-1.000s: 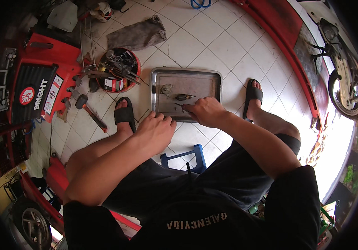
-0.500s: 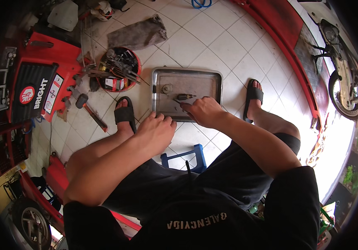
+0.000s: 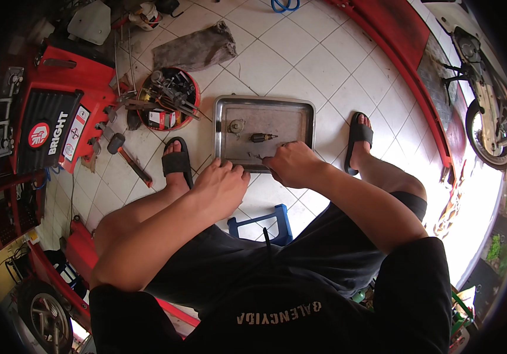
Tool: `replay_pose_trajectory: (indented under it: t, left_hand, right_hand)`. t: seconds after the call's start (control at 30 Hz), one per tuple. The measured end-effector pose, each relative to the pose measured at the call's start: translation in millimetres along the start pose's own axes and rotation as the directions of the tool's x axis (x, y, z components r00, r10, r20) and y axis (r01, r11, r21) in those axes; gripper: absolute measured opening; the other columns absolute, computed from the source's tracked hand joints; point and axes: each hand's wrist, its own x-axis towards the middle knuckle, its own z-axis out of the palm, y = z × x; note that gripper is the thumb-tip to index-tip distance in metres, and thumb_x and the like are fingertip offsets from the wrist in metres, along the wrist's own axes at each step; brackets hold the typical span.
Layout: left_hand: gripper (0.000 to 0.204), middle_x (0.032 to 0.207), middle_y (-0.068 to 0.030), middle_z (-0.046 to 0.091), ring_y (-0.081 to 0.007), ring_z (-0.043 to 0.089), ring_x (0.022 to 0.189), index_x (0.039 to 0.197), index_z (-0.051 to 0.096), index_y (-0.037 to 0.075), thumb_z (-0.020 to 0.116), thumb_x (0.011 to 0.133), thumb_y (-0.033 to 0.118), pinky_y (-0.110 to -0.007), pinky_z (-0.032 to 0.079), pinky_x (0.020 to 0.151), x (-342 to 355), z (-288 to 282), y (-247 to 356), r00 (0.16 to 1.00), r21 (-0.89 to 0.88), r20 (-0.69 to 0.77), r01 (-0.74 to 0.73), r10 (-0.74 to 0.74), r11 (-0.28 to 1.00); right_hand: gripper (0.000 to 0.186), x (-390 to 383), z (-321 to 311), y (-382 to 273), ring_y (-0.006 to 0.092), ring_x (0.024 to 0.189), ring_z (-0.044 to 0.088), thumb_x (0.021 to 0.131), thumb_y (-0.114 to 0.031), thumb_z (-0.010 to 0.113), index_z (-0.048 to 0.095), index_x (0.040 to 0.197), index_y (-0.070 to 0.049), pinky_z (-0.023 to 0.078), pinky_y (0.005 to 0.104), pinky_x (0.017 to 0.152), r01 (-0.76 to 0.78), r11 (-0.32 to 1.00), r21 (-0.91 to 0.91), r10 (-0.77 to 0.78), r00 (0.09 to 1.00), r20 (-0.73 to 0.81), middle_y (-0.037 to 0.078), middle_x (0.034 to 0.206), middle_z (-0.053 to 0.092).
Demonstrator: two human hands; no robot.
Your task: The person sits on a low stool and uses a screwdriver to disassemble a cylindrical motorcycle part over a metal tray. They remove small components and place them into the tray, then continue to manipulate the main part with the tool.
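A shallow metal tray (image 3: 222, 109) lies on the floor in front of me. In it are a dark cylindrical motor armature (image 3: 262, 137) with a shaft, a round metal cap (image 3: 237, 125) to its left, and a few small metal pieces (image 3: 254, 156) by the near side. My left hand (image 3: 221, 186) has its fingers curled over the tray's near left rim. Over the near right part of the tray is my right hand (image 3: 294, 165), its fingers bent together close to the small pieces. What lies between those fingertips is hidden.
A red tub (image 3: 194, 88) full of tools and a hammer (image 3: 128, 158) are to the left. Beyond lies a grey cloth (image 3: 197, 46). A blue plastic stool (image 3: 283, 224) is between my legs. Red machine (image 3: 58, 106) stands far left; motorcycle wheel (image 3: 486, 134) far right.
My right hand has drawn back toward me and slightly right, away from the armature. A thin piece seen beside the armature earlier is no longer there. My left hand stays put.
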Motion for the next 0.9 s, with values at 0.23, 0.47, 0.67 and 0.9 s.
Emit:
replay_pose_trajectory:
  t: [0.23, 0.47, 0.67, 0.9]
  left_hand:
    - [0.053, 0.118, -0.0123, 0.065, -0.0287, 0.061, 0.12, 0.127, 0.062, 0.002, 0.079, 0.085, 0.029, -0.044, 0.043, 0.109, 1, -4, 1, 1.0, -0.009, 0.023, 0.003, -0.003, 1.0]
    - [0.054, 0.12, -0.0125, 0.065, -0.0288, 0.061, 0.12, 0.129, 0.062, 0.002, 0.079, 0.085, 0.029, -0.044, 0.043, 0.11, 4, -4, 1, 0.999, -0.016, 0.038, 0.003, -0.002, 1.0]
    - [0.055, 0.119, -0.0128, 0.065, -0.0293, 0.061, 0.12, 0.129, 0.061, 0.001, 0.079, 0.085, 0.029, -0.045, 0.043, 0.11, 5, -8, 2, 0.998, -0.015, 0.054, -0.009, 0.01, 1.0]
    - [0.054, 0.119, -0.0132, 0.065, -0.0298, 0.06, 0.119, 0.129, 0.061, 0.001, 0.078, 0.085, 0.029, -0.045, 0.043, 0.111, 5, -4, 3, 0.999, -0.014, 0.036, -0.013, 0.014, 1.0]
  right_hand:
    - [0.019, -8, -13, -1, 0.0327, 0.085, 0.075, 0.086, -0.019, 0.063, 0.077, 0.089, -0.007, 0.059, 0.044, 0.073, -0.057, 0.998, 0.019, 0.054, 0.986, 0.155, 0.014, 0.086, 0.075]
    - [0.022, -10, -18, 4, 0.0336, 0.084, 0.074, 0.087, -0.026, 0.064, 0.077, 0.088, -0.008, 0.059, 0.0451, 0.073, -0.112, 0.993, 0.044, 0.108, 0.989, 0.099, 0.014, 0.084, 0.074]
    - [0.021, -12, -19, 5, 0.0341, 0.081, 0.074, 0.086, -0.026, 0.064, 0.076, 0.084, -0.009, 0.058, 0.0457, 0.072, -0.156, 0.984, 0.088, 0.154, 0.987, 0.036, 0.013, 0.08, 0.073]
    - [0.022, -13, -19, 8, 0.0347, 0.08, 0.073, 0.086, -0.027, 0.063, 0.076, 0.081, -0.011, 0.058, 0.0462, 0.071, -0.206, 0.973, 0.107, 0.209, 0.978, -0.02, 0.014, 0.08, 0.073]
